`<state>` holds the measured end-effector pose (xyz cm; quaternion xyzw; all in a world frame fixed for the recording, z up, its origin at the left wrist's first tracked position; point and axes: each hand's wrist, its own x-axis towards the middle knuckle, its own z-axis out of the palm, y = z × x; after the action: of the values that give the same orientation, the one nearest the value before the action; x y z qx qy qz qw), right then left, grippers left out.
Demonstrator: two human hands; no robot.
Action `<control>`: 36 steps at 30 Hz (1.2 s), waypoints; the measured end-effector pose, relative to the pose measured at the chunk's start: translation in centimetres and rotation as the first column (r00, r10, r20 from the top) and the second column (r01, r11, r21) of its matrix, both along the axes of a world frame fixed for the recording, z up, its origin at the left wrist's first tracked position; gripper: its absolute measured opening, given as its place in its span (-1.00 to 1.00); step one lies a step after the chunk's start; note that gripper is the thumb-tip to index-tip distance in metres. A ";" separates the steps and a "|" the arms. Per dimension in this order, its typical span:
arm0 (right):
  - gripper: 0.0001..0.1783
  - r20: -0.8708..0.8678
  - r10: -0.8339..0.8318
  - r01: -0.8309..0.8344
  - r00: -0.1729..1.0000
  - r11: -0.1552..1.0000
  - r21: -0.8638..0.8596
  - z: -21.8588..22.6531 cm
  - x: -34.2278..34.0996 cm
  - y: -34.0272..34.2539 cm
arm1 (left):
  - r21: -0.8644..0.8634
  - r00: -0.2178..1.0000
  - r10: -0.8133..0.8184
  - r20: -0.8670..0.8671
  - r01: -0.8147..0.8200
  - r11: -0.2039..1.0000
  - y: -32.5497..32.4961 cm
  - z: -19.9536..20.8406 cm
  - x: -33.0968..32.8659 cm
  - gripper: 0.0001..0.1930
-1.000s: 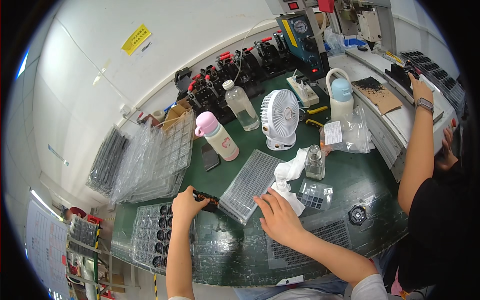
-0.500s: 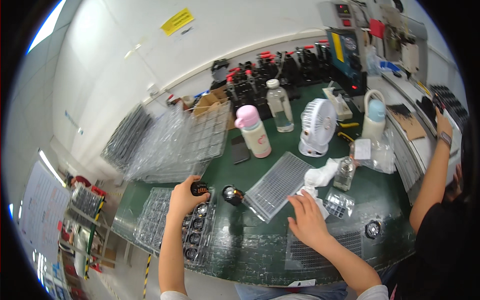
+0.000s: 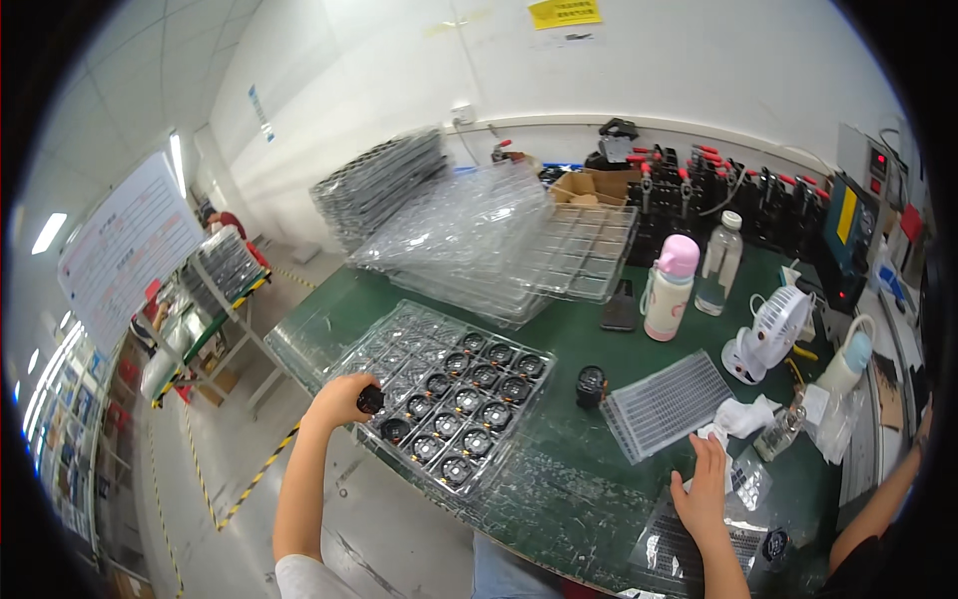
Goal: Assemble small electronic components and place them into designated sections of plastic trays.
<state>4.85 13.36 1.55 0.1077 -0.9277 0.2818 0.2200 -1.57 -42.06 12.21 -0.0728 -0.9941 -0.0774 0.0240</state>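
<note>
A black round part (image 3: 370, 400) is pinched in the left hand (image 3: 340, 403) at the clear tray's (image 3: 391, 349) front edge, near the tabletop's (image 3: 559, 484) left corner; likely light and rigid, best held by its rim. The right hand (image 3: 705, 491) is loosely spread.

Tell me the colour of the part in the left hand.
The part is mostly black; the head view shows it best.

Green table (image 3: 559, 474) here: compartmented tray (image 3: 394, 351) at the near edge, clear trays (image 3: 459, 225) piled toward the far-left corner, gridded sheet (image 3: 669, 404) mid-surface, clear bottle (image 3: 718, 270) toward the far edge!
</note>
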 end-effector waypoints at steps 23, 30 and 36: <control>-0.30 0.014 -0.002 0.001 1.000 0.999 0.035 -1.6 -0.3 -0.6 | -0.339 0.956 -0.267 -0.120 0.213 0.916 0.4 -1.5 -5.4 -0.65; -0.29 0.033 0.020 -0.021 0.999 0.999 0.049 -1.6 -0.5 -0.8 | -0.351 0.941 -0.273 -0.202 0.190 0.917 1.9 -2.7 -8.9 -0.69; -0.27 0.020 0.015 -0.016 1.000 0.998 0.052 -1.1 -0.7 -0.7 | -0.393 0.947 -0.320 -0.037 0.280 0.876 1.9 -3.5 -11.1 -0.50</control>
<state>4.15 12.66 0.43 0.1181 -0.9360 0.2600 0.2058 -12.70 -40.15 8.69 -0.2332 -0.9639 0.1192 0.0473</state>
